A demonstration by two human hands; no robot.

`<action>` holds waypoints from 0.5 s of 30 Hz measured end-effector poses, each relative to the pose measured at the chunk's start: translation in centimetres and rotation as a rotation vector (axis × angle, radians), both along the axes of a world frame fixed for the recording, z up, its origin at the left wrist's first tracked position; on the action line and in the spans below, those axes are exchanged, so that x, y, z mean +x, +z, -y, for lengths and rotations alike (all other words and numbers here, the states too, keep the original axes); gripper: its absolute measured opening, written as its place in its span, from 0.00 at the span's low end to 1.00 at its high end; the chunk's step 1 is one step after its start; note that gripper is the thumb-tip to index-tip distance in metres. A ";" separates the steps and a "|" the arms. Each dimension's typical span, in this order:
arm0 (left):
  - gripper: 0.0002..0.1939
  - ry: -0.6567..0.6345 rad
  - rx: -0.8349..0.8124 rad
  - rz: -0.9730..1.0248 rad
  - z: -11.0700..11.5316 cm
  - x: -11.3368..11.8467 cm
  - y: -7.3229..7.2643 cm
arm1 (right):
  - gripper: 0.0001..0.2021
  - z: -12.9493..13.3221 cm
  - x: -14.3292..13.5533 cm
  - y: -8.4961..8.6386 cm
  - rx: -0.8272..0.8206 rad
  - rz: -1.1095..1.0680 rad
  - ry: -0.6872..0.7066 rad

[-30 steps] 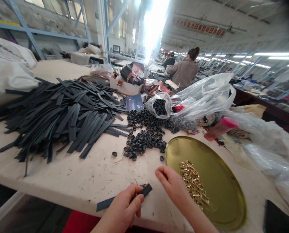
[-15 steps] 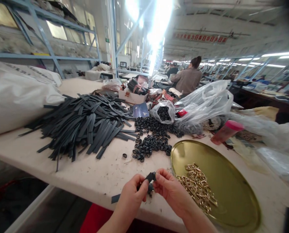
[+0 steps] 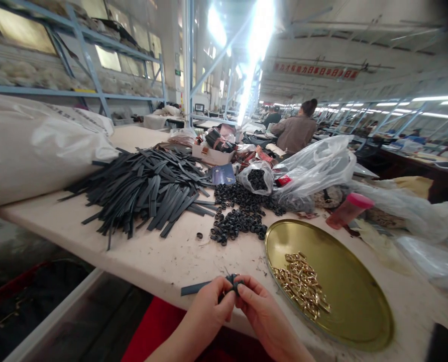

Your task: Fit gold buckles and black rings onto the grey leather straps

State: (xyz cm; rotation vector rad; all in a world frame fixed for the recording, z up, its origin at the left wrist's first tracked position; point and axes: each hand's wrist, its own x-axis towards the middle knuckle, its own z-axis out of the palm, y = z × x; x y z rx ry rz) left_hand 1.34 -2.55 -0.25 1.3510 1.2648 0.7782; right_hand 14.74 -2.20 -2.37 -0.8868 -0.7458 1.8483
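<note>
At the table's front edge my left hand (image 3: 215, 300) is closed on a dark strap (image 3: 194, 288), whose flat end sticks out to the left. My right hand (image 3: 254, 297) pinches the strap's other end close beside the left fingertips. Small dark parts show between the fingers, but their shape is mostly hidden. Just beyond my hands lies a heap of small black loops (image 3: 237, 225), with one loose loop (image 3: 199, 235) to its left. On the right, an oval gold tray (image 3: 354, 281) holds a pile of small gold buckles (image 3: 303, 286).
A big pile of dark strips (image 3: 144, 191) covers the left of the table beside a white sack (image 3: 39, 151). Farther back are a bag of loops (image 3: 257, 178), a blue card (image 3: 224, 174) and clear plastic bags (image 3: 318, 163). A pink-lidded jar (image 3: 348, 211) stands behind the tray. A person (image 3: 295, 128) sits beyond.
My hands have drawn closer together around the strap, the right fingers now against the left. More of the strap's left end shows. The view has shifted slightly.
</note>
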 end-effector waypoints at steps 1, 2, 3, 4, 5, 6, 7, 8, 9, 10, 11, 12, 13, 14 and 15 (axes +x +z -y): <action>0.04 -0.004 0.029 0.019 0.2 0.0 0.2 | 0.07 0.1 -0.1 0.0 -0.003 0.020 -0.022; 0.05 -0.012 0.048 0.042 0.4 -0.1 0.3 | 0.06 0.1 -0.2 0.1 -0.001 0.035 -0.034; 0.08 -0.021 0.055 0.068 0.5 -0.1 0.4 | 0.06 0.2 -0.3 0.1 0.007 0.049 -0.038; 0.09 -0.027 0.054 0.093 0.6 -0.2 0.4 | 0.06 0.3 -0.4 0.2 0.022 0.065 -0.037; 0.09 -0.032 0.047 0.115 0.7 -0.3 0.3 | 0.06 0.4 -0.6 0.2 0.042 0.086 -0.034; 0.08 -0.029 0.035 0.130 0.6 -0.4 0.2 | 0.07 0.5 -0.7 0.2 0.061 0.109 -0.035; 0.07 -0.020 0.017 0.139 0.6 -0.5 0.0 | 0.08 0.5 -0.8 0.2 0.079 0.129 -0.042; 0.07 -0.011 -0.006 0.141 0.5 -0.6 -0.2 | 0.10 0.6 -0.8 0.2 0.090 0.135 -0.059; 0.07 -0.004 -0.030 0.140 0.4 -0.7 -0.4 | 0.14 0.6 -0.8 0.2 0.089 0.125 -0.078; 0.07 0.003 -0.050 0.133 0.3 -0.8 -0.6 | 0.17 0.6 -0.8 0.2 0.075 0.105 -0.093; 0.07 0.007 -0.061 0.122 0.2 -0.9 -0.7 | 0.19 0.6 -0.7 0.2 0.054 0.078 -0.104; 0.07 0.008 -0.063 0.109 0.2 -1.0 -0.7 | 0.18 0.6 -0.6 0.1 0.026 0.052 -0.107; 0.08 0.005 -0.056 0.097 0.2 -1.1 -0.7 | 0.16 0.5 -0.6 0.1 -0.012 0.033 -0.097; 0.08 0.004 -0.045 0.081 0.2 -1.2 -0.6 | 0.14 0.4 -0.6 0.0 -0.055 0.021 -0.079; 0.08 0.005 -0.035 0.063 0.2 -1.2 -0.4 | 0.14 0.3 -0.6 -0.1 -0.094 0.010 -0.052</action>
